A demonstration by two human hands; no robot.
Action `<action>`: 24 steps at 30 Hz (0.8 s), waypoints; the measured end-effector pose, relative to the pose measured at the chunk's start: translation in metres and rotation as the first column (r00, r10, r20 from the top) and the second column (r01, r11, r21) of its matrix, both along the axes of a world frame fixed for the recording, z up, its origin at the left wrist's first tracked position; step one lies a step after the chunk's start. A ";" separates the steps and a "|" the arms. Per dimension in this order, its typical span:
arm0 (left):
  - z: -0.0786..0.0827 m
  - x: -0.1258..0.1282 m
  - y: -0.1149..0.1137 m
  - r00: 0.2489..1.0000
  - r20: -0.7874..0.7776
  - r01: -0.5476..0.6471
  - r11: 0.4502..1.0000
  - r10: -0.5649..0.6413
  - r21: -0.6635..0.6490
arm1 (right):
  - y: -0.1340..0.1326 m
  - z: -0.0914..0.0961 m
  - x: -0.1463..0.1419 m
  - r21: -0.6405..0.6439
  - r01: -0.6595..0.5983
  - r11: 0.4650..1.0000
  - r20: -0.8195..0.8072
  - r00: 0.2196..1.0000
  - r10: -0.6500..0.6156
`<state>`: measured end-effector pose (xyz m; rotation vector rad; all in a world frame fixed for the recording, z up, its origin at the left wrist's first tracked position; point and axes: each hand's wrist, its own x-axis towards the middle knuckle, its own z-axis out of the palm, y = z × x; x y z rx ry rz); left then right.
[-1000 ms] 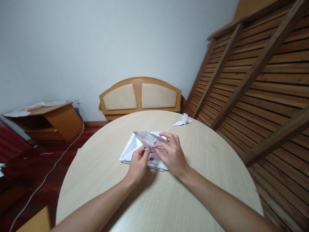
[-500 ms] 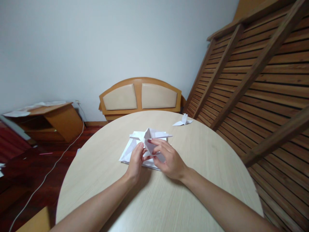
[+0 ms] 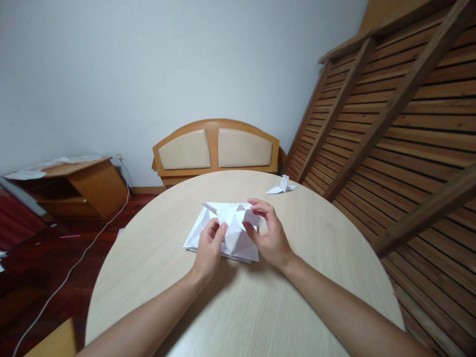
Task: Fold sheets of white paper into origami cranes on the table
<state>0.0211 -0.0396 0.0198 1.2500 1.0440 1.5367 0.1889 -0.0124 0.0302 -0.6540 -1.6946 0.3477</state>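
Now both hands, left (image 3: 208, 248) and right (image 3: 270, 238), pinch a white, creased, half-folded paper (image 3: 234, 225), puffed into angular facets.

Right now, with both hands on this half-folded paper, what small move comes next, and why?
Probably flatten the folded paper onto the stack of sheets: left hand and right hand pinch its sides, and its creased middle stands puffed up.
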 end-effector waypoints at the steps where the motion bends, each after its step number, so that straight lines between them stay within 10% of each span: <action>1: 0.001 0.001 -0.001 1.000 -0.012 0.019 1.000 -0.019 0.013 | 0.002 0.000 0.000 0.018 0.024 1.000 0.000 1.000 -0.024; 9: 0.001 0.000 0.000 0.999 0.047 0.021 0.999 -0.019 -0.039 | 0.007 0.006 0.008 0.153 0.136 0.979 0.034 0.989 -0.143; 24: 0.011 -0.009 0.011 0.993 0.108 0.050 0.996 -0.042 -0.076 | 0.028 0.004 0.033 -0.158 -0.042 0.987 0.064 0.997 0.053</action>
